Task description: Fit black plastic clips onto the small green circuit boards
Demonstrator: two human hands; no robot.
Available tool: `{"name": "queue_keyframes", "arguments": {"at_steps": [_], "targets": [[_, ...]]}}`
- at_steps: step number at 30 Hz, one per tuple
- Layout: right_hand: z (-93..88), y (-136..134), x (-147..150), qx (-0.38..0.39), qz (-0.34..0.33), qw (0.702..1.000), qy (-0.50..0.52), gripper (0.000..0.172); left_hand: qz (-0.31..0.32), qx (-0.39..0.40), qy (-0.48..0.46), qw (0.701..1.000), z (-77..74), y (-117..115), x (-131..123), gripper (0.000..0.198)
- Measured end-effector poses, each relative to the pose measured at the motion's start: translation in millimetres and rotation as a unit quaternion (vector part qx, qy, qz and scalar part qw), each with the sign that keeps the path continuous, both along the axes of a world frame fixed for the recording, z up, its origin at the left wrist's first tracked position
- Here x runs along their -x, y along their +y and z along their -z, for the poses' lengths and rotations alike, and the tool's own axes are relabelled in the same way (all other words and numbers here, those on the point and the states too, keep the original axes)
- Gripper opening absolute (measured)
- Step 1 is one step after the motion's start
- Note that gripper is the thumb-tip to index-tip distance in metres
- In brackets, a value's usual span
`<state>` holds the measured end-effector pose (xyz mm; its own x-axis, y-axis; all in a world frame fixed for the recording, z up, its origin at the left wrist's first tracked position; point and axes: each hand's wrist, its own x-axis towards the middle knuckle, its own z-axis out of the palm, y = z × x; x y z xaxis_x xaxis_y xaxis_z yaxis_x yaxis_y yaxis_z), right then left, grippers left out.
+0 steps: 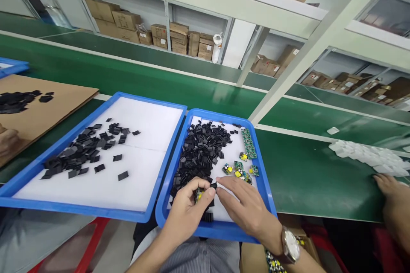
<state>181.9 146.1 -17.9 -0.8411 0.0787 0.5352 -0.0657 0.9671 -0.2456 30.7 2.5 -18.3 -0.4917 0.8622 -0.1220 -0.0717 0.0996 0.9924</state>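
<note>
One small board [199, 196] sat gripped in my left hand [187, 213]. My right hand [246, 211] pinched a black square [213, 185] between its fingertips.

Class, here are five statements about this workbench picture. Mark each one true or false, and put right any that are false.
1. The left hand holds a small circuit board. True.
2. The watch is on the left wrist. False: the watch is on the right wrist, behind the right hand.
3. Both blue trays hold black pieces. True: some are scattered in the left tray, and a pile lies in the right tray.
4. The green boards lie in the left tray. False: the green boards lie in the right tray.
5. The white pieces rest on the cardboard sheet. False: the white pieces lie on the green belt.
</note>
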Motion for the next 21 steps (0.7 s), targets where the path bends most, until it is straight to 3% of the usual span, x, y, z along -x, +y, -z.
{"name": "queue_keyframes", "arguments": {"at_steps": [2,5,8,11,13,15,18,21], "targets": [[-0.9,-9.9,-5.9,0.056,-0.012,0.998,0.018,0.049,-0.007,-0.011,0.056,0.998,-0.2,0.8,-1.2,0.028],[-0.8,-18.3,-9.7,0.235,0.008,0.971,0.043,0.049,0.020,-0.019,0.142,0.990,-2.8,-0.9,-2.3,0.022],[0.1,-19.9,-11.4,0.404,0.023,0.913,0.047,0.032,0.078,-0.030,0.199,0.977,-8.2,-3.3,-3.4,0.018],[1.4,-18.4,-14.5,0.503,0.008,0.863,0.042,0.011,0.120,-0.048,0.220,0.967,-10.7,-4.5,-5.0,0.016],[3.0,-18.0,-18.1,0.544,0.022,0.836,0.068,0.008,0.122,-0.051,0.211,0.969,-8.0,-5.1,-6.2,0.011],[5.5,-19.0,-22.7,0.560,0.055,0.819,0.108,0.009,0.112,-0.045,0.183,0.976,-2.3,-5.8,-7.5,0.029],[10.1,-23.3,-29.3,0.552,0.097,0.817,0.137,0.015,0.114,-0.040,0.098,0.988,7.7,-5.5,-10.0,0.050],[13.9,-29.8,-32.5,0.541,0.106,0.822,0.142,0.017,0.106,-0.045,-0.020,0.993,13.4,-2.8,-13.8,0.047]]}}
